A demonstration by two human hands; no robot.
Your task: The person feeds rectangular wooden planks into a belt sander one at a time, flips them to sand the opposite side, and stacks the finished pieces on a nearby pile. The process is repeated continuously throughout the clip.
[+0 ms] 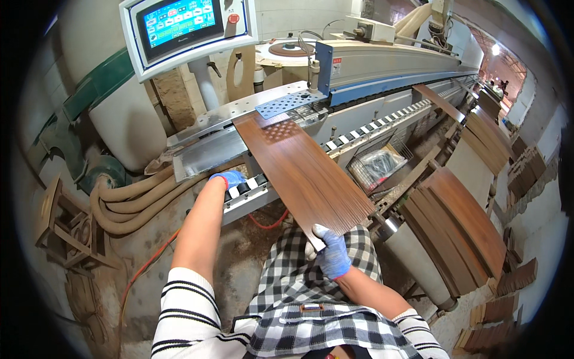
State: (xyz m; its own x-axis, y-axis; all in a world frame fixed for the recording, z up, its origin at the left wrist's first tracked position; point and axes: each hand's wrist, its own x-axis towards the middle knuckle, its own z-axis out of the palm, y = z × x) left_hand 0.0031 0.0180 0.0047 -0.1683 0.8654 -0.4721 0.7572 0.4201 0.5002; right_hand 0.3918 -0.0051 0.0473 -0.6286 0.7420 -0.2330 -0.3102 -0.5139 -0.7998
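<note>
A long brown wood-grain board (308, 173) lies slanting over the machine's feed bed, its far end under a blue perforated plate (286, 104). At its near left corner, my right hand (332, 254), in a blue glove with pale fingertips, is closed on the edge, thumb on top. My left hand (228, 178), also blue-gloved, is at the roller rail (250, 189), left of the board and apart from it. Its fingers are mostly out of sight, so I cannot tell how they are held.
Stacked brown boards (457, 224) stand to my right beside a metal roller (418, 266). A control screen (179, 24) with a red button (234, 18) is at the upper left. Thick hoses (134, 200) and a wooden stool (75, 224) occupy the left floor; a wire basket (379, 167) hangs beyond the board.
</note>
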